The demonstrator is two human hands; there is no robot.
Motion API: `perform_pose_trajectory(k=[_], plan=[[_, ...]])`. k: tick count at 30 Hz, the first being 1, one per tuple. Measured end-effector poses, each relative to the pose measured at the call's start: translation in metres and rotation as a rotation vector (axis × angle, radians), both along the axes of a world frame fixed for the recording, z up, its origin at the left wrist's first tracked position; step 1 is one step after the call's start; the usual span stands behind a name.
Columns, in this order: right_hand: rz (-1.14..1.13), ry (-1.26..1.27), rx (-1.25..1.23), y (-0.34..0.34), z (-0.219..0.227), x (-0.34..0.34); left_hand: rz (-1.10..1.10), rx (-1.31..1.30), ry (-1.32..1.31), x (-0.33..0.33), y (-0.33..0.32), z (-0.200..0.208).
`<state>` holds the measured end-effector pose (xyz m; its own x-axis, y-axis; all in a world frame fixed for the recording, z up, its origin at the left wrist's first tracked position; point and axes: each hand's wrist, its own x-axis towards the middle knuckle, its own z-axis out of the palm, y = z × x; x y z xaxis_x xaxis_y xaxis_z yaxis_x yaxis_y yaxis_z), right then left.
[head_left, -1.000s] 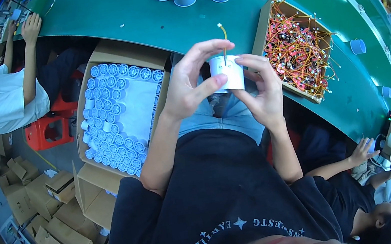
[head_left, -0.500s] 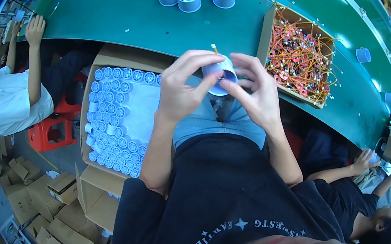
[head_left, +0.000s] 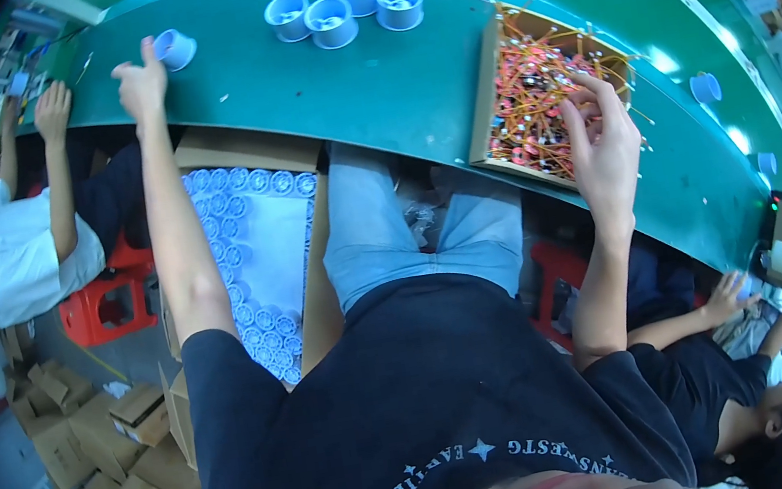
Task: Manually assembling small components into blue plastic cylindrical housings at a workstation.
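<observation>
At the far left of the green table, my left hand (head_left: 140, 83) is beside a pale blue plastic cup-shaped housing (head_left: 177, 50). Its fingers are apart, with one fingertip close to the housing's edge; whether they touch I cannot tell. My right hand (head_left: 604, 137) is over an open cardboard box (head_left: 483, 99) on the table. That box is heaped with small red parts on orange wires (head_left: 527, 72) with white connectors. The right thumb stands apart from the bent fingers, which reach to the wires, and nothing is visibly gripped.
Several matching housings (head_left: 331, 23) stand at the table's back. Below its edge, a large carton (head_left: 324, 300) holds rows of pale blue round parts. A co-worker in white (head_left: 28, 248) sits left by a red stool (head_left: 106, 302); another person's arm (head_left: 677, 328) shows at right.
Both hands were together holding the housing over my lap. They have parted: the left moved to the far left table, where a housing now sits, the right to the box of wired parts.
</observation>
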<state>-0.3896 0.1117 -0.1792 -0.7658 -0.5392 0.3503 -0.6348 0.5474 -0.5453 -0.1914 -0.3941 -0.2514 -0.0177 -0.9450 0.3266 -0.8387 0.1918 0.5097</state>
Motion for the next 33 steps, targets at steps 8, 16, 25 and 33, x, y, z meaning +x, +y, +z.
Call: perform_pose_trajectory(k=[8,16,25,33], plan=[[0.194,0.02,0.109,-0.013,-0.005,-0.002,-0.945,0.036,0.392,-0.06,0.104,-0.034],[0.124,0.173,0.437,-0.053,-0.023,-0.021,-0.935,0.138,0.2,-0.066,0.177,-0.018],[0.156,0.242,0.142,-0.039,-0.01,-0.024,-1.015,0.507,0.946,-0.037,0.285,-0.008],[0.085,0.084,-0.054,-0.018,0.038,-0.014,-1.213,1.078,1.402,-0.028,0.328,0.005]])
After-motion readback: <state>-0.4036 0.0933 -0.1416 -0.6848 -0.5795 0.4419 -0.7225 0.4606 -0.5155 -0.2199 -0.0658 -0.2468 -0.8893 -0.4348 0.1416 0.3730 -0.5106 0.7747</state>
